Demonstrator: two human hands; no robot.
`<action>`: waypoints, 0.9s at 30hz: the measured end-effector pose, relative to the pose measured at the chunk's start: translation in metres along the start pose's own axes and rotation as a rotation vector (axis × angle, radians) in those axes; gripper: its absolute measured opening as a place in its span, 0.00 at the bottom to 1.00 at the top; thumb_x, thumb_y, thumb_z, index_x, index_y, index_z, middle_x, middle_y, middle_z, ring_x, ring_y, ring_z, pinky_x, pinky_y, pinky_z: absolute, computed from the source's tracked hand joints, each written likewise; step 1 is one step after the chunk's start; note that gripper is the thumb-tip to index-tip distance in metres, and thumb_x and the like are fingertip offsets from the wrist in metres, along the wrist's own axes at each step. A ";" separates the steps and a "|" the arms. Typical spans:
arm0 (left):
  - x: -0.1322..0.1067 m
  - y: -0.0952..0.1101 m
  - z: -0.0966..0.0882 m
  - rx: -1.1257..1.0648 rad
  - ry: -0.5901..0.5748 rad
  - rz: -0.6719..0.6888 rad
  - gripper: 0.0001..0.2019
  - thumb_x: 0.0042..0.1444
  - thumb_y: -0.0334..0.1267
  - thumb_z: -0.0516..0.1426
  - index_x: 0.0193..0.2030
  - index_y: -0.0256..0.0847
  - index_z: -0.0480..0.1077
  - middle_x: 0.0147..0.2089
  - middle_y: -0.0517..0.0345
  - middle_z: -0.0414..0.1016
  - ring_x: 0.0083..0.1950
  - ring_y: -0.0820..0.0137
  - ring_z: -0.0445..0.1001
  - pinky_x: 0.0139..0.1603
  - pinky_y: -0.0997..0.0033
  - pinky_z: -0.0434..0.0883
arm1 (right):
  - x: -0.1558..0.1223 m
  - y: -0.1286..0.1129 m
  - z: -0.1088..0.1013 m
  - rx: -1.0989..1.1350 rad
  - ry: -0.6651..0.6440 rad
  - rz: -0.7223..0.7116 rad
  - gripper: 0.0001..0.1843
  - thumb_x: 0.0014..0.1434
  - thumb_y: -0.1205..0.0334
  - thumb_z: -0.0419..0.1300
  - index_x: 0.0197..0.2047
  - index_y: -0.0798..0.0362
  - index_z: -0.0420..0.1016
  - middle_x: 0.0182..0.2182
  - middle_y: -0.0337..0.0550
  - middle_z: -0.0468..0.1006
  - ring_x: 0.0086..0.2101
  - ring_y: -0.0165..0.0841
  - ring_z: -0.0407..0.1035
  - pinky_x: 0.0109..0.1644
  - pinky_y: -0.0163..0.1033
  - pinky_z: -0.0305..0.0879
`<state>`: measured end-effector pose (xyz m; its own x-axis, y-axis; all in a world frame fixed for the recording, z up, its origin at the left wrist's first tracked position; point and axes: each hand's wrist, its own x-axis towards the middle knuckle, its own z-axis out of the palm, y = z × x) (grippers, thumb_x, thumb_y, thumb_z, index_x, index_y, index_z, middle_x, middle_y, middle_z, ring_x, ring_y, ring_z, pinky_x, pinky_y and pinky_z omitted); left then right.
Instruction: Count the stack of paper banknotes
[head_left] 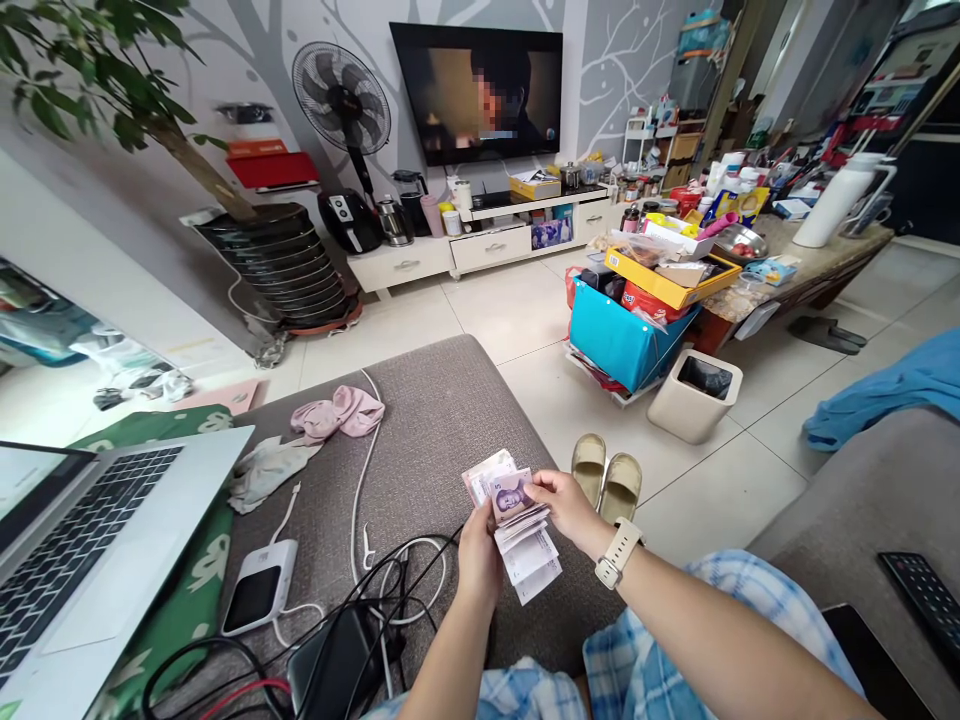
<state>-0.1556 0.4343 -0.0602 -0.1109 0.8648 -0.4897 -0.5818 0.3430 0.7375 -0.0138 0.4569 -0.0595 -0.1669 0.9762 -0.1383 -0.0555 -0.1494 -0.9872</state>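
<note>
A fanned bundle of banknotes [517,515] is held between my two hands over the sofa seat. My left hand [480,555] grips the bundle from its lower left side, thumb on the front. My right hand [562,505], with a beige watch on the wrist, pinches the right edge of a purple note [513,494] that shows a portrait and a 5. Paler notes or slips [534,572] hang below in steps, and more notes [487,470] stick out at the upper left. How many there are is hidden by the overlap.
The grey sofa seat [435,400] bears a laptop [112,540], a white power bank [261,585], tangled cables [397,570] and a pink cloth [337,412]. Beyond its edge are slippers [606,478], a waste bin [696,400], a blue box [622,335] and a cluttered table [840,245].
</note>
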 end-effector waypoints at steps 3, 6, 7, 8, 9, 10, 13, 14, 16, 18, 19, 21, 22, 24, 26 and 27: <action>0.004 -0.003 -0.004 0.005 0.012 0.007 0.19 0.46 0.44 0.64 0.42 0.32 0.77 0.36 0.49 0.81 0.39 0.62 0.79 0.44 0.65 0.72 | -0.001 -0.004 0.001 0.062 -0.008 0.033 0.21 0.55 0.42 0.63 0.27 0.53 0.71 0.26 0.38 0.72 0.28 0.34 0.67 0.35 0.38 0.62; 0.007 -0.004 -0.006 0.035 0.024 0.024 0.20 0.45 0.46 0.65 0.41 0.32 0.77 0.36 0.50 0.81 0.38 0.63 0.78 0.42 0.66 0.71 | -0.002 -0.006 0.002 0.104 -0.006 0.039 0.20 0.54 0.43 0.64 0.28 0.53 0.72 0.26 0.38 0.71 0.28 0.34 0.66 0.36 0.39 0.62; 0.006 -0.004 -0.006 0.050 0.027 0.033 0.20 0.44 0.46 0.65 0.40 0.32 0.77 0.36 0.50 0.81 0.38 0.63 0.77 0.42 0.67 0.71 | -0.002 -0.006 0.002 0.113 -0.006 0.041 0.20 0.54 0.44 0.65 0.28 0.53 0.72 0.26 0.38 0.71 0.28 0.34 0.66 0.36 0.39 0.62; 0.006 -0.003 -0.005 0.062 0.027 0.040 0.20 0.44 0.47 0.65 0.39 0.32 0.77 0.36 0.50 0.81 0.37 0.63 0.77 0.41 0.67 0.71 | -0.002 -0.007 0.001 0.119 -0.007 0.045 0.19 0.54 0.44 0.65 0.29 0.53 0.72 0.26 0.38 0.71 0.28 0.34 0.66 0.36 0.39 0.63; 0.006 -0.003 -0.005 0.069 0.025 0.045 0.19 0.44 0.47 0.65 0.38 0.33 0.77 0.36 0.50 0.81 0.38 0.63 0.77 0.41 0.67 0.71 | -0.002 -0.007 0.001 0.122 -0.005 0.049 0.19 0.54 0.44 0.65 0.30 0.53 0.72 0.26 0.38 0.72 0.29 0.34 0.66 0.35 0.39 0.62; 0.005 -0.003 -0.004 0.072 0.023 0.049 0.19 0.44 0.47 0.65 0.37 0.33 0.77 0.36 0.50 0.81 0.38 0.62 0.77 0.41 0.66 0.71 | -0.003 -0.008 0.001 0.121 -0.002 0.053 0.18 0.54 0.45 0.65 0.30 0.52 0.73 0.27 0.38 0.72 0.28 0.34 0.66 0.35 0.39 0.62; 0.004 -0.003 -0.003 0.070 0.019 0.050 0.17 0.43 0.45 0.64 0.36 0.35 0.77 0.35 0.51 0.81 0.39 0.60 0.78 0.42 0.65 0.72 | -0.003 -0.009 0.000 0.110 0.005 0.056 0.17 0.54 0.46 0.64 0.30 0.52 0.73 0.26 0.37 0.71 0.27 0.33 0.64 0.34 0.38 0.61; 0.004 -0.003 -0.003 0.072 0.020 0.049 0.16 0.43 0.45 0.64 0.36 0.35 0.77 0.35 0.51 0.81 0.38 0.60 0.78 0.41 0.65 0.72 | -0.003 -0.009 -0.001 0.107 0.007 0.055 0.17 0.55 0.46 0.64 0.30 0.52 0.73 0.26 0.37 0.71 0.27 0.32 0.64 0.33 0.38 0.60; 0.005 -0.004 -0.004 0.079 0.031 0.049 0.15 0.44 0.44 0.64 0.35 0.35 0.77 0.33 0.52 0.80 0.37 0.61 0.78 0.40 0.66 0.72 | -0.003 -0.009 -0.001 0.109 0.011 0.058 0.16 0.55 0.47 0.64 0.29 0.52 0.73 0.26 0.37 0.70 0.26 0.32 0.63 0.32 0.37 0.58; 0.006 -0.006 -0.005 0.081 0.045 0.049 0.14 0.44 0.44 0.64 0.35 0.36 0.76 0.33 0.53 0.80 0.36 0.63 0.78 0.39 0.67 0.72 | -0.003 -0.008 -0.002 0.114 0.015 0.065 0.16 0.55 0.47 0.64 0.29 0.52 0.73 0.25 0.36 0.70 0.26 0.31 0.62 0.31 0.37 0.57; 0.007 -0.006 -0.005 0.080 0.051 0.050 0.13 0.45 0.43 0.63 0.34 0.36 0.76 0.33 0.53 0.80 0.36 0.63 0.77 0.39 0.67 0.71 | -0.004 -0.008 -0.002 0.115 0.015 0.069 0.16 0.55 0.47 0.63 0.29 0.52 0.73 0.25 0.36 0.70 0.26 0.31 0.62 0.31 0.37 0.57; 0.007 -0.006 -0.005 0.079 0.057 0.050 0.12 0.45 0.42 0.63 0.34 0.36 0.76 0.33 0.53 0.80 0.36 0.63 0.77 0.39 0.67 0.72 | -0.004 -0.009 -0.001 0.119 0.018 0.072 0.16 0.55 0.47 0.64 0.28 0.52 0.73 0.25 0.36 0.70 0.26 0.31 0.62 0.31 0.37 0.57; 0.007 -0.005 -0.005 0.074 0.054 0.049 0.12 0.45 0.42 0.63 0.34 0.36 0.76 0.34 0.52 0.81 0.36 0.63 0.78 0.39 0.67 0.72 | -0.005 -0.010 -0.001 0.125 0.020 0.073 0.17 0.55 0.47 0.64 0.28 0.52 0.72 0.25 0.36 0.70 0.26 0.31 0.62 0.31 0.37 0.57; 0.005 -0.004 -0.004 0.044 0.038 0.045 0.13 0.46 0.41 0.63 0.37 0.36 0.76 0.36 0.50 0.81 0.36 0.61 0.78 0.40 0.65 0.73 | -0.006 -0.013 -0.001 0.151 0.015 0.079 0.18 0.55 0.45 0.63 0.28 0.52 0.72 0.24 0.37 0.70 0.26 0.32 0.64 0.32 0.37 0.60; 0.003 -0.003 -0.002 0.004 0.018 0.035 0.15 0.47 0.41 0.63 0.40 0.35 0.76 0.38 0.48 0.82 0.36 0.60 0.79 0.40 0.63 0.73 | -0.007 -0.016 0.000 0.182 -0.002 0.095 0.21 0.57 0.42 0.61 0.28 0.52 0.71 0.24 0.38 0.72 0.27 0.33 0.67 0.33 0.39 0.62; 0.003 -0.003 -0.002 -0.009 0.015 0.027 0.16 0.47 0.41 0.63 0.42 0.35 0.76 0.39 0.48 0.82 0.35 0.60 0.79 0.39 0.63 0.73 | -0.007 -0.017 0.000 0.192 -0.013 0.101 0.21 0.57 0.41 0.61 0.28 0.52 0.71 0.24 0.39 0.73 0.27 0.33 0.68 0.34 0.39 0.63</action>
<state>-0.1555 0.4348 -0.0646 -0.1387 0.8681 -0.4765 -0.5860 0.3160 0.7462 -0.0118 0.4521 -0.0420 -0.1934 0.9528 -0.2339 -0.2239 -0.2750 -0.9350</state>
